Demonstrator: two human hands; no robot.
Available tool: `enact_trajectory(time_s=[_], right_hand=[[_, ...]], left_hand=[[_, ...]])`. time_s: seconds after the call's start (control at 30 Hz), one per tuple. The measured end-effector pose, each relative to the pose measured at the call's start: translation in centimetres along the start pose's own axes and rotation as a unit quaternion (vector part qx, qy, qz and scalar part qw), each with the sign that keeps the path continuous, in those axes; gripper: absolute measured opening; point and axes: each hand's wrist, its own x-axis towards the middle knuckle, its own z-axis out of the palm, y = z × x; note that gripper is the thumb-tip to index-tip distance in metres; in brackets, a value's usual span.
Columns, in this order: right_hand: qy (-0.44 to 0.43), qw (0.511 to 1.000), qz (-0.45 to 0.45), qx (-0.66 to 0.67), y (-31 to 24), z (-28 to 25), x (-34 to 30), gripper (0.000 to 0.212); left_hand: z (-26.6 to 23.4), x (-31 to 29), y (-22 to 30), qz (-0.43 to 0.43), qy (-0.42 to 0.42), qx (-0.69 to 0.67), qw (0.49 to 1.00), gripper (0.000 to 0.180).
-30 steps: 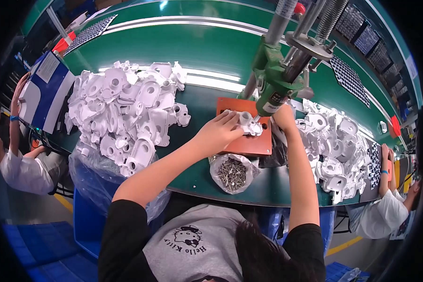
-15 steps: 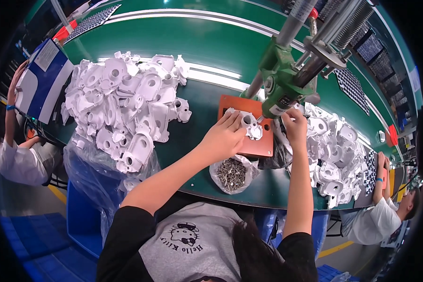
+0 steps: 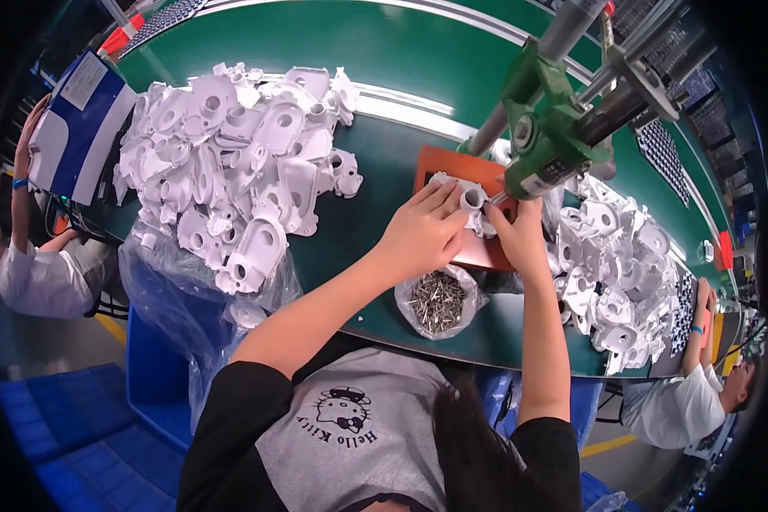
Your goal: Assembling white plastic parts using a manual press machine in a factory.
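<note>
A white plastic housing (image 3: pixel 473 200) with a round collar lies on the orange plate (image 3: pixel 484 254), under the head of a green bench press (image 3: pixel 553 141). My left hand (image 3: pixel 424 227) is closed on the housing's left side, fingers laid over its top. From the right, my right hand (image 3: pixel 520 236) grips the same housing, the thumb against its right side near the collar. The press head partly hides the right fingertips. Just in front of the plate, a clear plastic bag (image 3: pixel 475 300) holds many small metal pins (image 3: pixel 436 302).
White housings form a large heap (image 3: pixel 230 162) at left and another (image 3: pixel 619 264) at right. A blue-and-white machine (image 3: pixel 81 128) stands far left. A blue bin (image 3: pixel 158 367) sits below the table edge. Co-workers (image 3: pixel 47 264) (image 3: pixel 678 401) are at both sides.
My right hand has come down and left from beside the press head onto the housing. My left hand still holds the housing. The whole view has shifted slightly.
</note>
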Motion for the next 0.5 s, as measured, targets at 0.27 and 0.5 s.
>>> enact_trajectory(time_s=[0.27, 0.5], right_hand=[[0.14, 0.982, -0.088, -0.087, -4.1, -1.2, -3.3, 0.025], [-0.093, 0.971, -0.187, -0.119, -6.4, 0.2, -9.5, 0.015]], left_hand=[[0.4, -0.3, -0.4, -0.007, 0.012, -0.015, 1.0, 0.018], [0.7, -0.5, -0.5, -0.001, 0.007, -0.01, 1.0, 0.021]])
